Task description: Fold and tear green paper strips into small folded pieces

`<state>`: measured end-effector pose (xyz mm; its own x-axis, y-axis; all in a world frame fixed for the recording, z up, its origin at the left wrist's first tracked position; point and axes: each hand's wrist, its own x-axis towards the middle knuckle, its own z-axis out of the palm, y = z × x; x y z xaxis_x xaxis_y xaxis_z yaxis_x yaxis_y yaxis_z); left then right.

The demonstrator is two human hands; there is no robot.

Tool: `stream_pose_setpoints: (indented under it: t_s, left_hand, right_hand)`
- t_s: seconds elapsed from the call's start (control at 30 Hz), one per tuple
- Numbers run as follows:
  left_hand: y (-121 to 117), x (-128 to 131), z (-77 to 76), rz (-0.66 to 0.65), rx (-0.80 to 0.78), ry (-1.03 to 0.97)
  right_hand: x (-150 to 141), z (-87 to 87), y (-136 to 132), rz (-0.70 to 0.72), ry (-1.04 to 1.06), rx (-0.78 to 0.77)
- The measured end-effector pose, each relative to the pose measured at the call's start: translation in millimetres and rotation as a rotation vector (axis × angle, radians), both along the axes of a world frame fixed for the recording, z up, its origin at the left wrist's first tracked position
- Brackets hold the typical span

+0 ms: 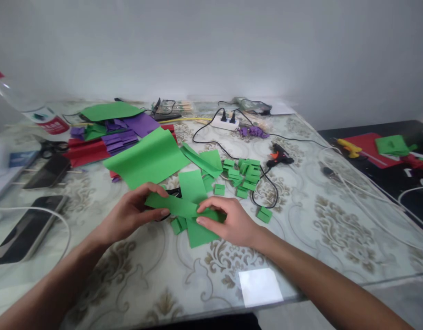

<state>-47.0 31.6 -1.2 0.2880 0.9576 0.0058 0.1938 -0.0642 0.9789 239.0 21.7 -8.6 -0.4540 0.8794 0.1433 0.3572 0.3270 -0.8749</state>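
Between my two hands a green paper strip [179, 206] stretches across, held above the table. My left hand [136, 213] pinches its left end between thumb and fingers. At the other end my right hand [228, 220] grips it the same way. Beneath the strip lies a wider green paper piece [197, 234], with part of it hidden. Scissors [175, 193] with black handles lie partly covered behind the strip. A small folded green piece [179, 225] sits under it. Several more small folded green pieces [244, 173] are heaped behind my right hand.
A large green sheet [149, 158] and purple and red paper [89, 151] cover the back left. Phones [27, 228] and a bottle [42, 114] stand or lie at left. A glue gun [279, 156], cables and a power strip [225, 122] occupy the back right.
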Motion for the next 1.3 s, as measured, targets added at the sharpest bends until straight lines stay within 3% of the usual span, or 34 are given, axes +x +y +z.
stream_pose_setpoints:
  t_s: [0.17,0.3,0.43,0.83,1.13,1.3]
  left_hand:
    - [-2,-1,7.0,-0.047,0.009,0.171]
    - [-3,1,10.2,-0.07,-0.037,0.17]
    - [-4,2,9.8,-0.046,0.014,0.211]
    - [-1,-1,2.4,-0.041,0.007,0.117]
    - [2,-3,5.6,0.254,0.074,0.025]
    - [2,-3,3.4,0.311,0.06,-0.011]
  right_hand:
    - [1,2.7,-1,0.007,0.005,-0.02]
    - [0,4.7,0,-0.006,0.001,-0.028]
    - [0,5.3,0,0.001,0.004,-0.04]
    - [1,7.9,-2,0.002,-0.012,-0.044]
    - [4,-0.5,8,-0.098,0.149,-0.115]
    - [4,1.2,12,-0.171,0.24,-0.247]
